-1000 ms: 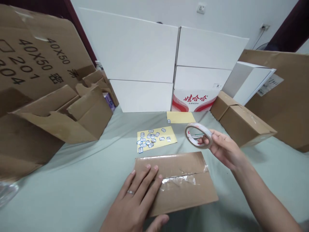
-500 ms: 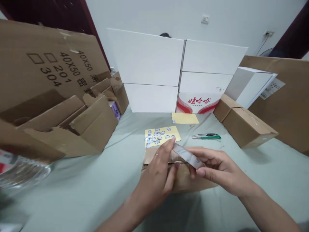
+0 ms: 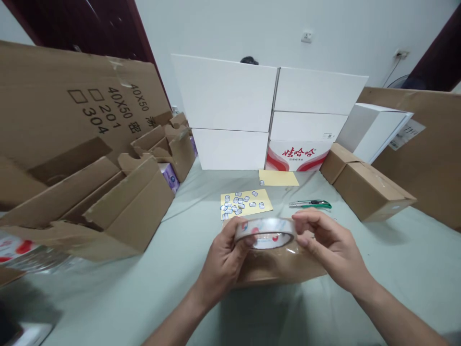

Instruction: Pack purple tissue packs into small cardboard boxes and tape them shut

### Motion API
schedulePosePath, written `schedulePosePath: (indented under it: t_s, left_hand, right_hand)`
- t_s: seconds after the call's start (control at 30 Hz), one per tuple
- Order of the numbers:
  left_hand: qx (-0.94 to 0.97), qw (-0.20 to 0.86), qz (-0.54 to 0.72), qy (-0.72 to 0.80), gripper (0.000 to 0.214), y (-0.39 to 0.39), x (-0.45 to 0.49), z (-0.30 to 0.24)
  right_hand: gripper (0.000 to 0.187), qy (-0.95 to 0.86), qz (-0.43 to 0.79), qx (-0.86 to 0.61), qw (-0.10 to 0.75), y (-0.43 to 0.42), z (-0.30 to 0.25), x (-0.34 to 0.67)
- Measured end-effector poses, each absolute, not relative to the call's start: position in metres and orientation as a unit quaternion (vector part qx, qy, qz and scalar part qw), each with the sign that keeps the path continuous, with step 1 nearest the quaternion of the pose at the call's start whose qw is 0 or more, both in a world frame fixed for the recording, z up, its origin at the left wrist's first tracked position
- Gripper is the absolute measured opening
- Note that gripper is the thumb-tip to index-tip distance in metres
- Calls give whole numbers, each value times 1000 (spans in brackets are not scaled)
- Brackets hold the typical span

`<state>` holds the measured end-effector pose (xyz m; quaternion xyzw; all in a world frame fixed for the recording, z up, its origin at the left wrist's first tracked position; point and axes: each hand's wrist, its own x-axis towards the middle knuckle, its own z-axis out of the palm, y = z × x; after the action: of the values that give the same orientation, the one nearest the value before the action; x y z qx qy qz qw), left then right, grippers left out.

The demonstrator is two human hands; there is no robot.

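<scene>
As left hand (image 3: pixel 224 257) pinches tape (image 3: pixel 266 225), right (image 3: pixel 333 249) seems curled.

tape roll (image 3: pixel 268 225) | pale, red-printed, tilted | over cardboard box (image 3: pixel 275 270) | brown, shiny-topped, partly hidden

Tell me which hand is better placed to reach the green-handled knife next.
Probably the right hand: the green-handled knife lies just beyond it, while the left hand, farther from the knife, holds the tape roll.

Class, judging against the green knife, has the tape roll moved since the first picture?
Yes, leftward and lower in view: the tape roll overlapped the green knife then; now it appears below and left of it.
</scene>
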<state>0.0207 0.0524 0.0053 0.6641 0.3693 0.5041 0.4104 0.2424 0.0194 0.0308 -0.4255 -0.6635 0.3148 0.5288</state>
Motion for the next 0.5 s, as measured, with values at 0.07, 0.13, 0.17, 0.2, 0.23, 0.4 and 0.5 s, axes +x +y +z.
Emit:
schedulePosePath:
  t_s: [0.07,0.13,0.17,0.2,0.23,0.4,0.5]
  left_hand:
    - [669,369,508,397,46,48,23,2]
    - [682,348,500,405,42,45,25,1]
    - [688,338,495,408,40,45,25,1]
    - [693,328,493,411,38,44,26,1]
    - [698,316,492,413,37,44,26,2]
    - [723,254,498,407,34,46,27,-2]
    - [750,215,497,380,27,46,28,-5]
  right_hand:
    - [11,-672,239,-456,533,18,31,241]
    - [12,-682,228,-470,513,17,34,241]
    - [14,-681,240,-476,503,17,35,241]
    - [17,-674,258,-483,496,17,36,242]
    - [20,-661,278,-491,494,18,37,243]
    - [29,-612,354,-524,475,22,37,246]
    - [28,-618,366,-517,466,23,36,246]
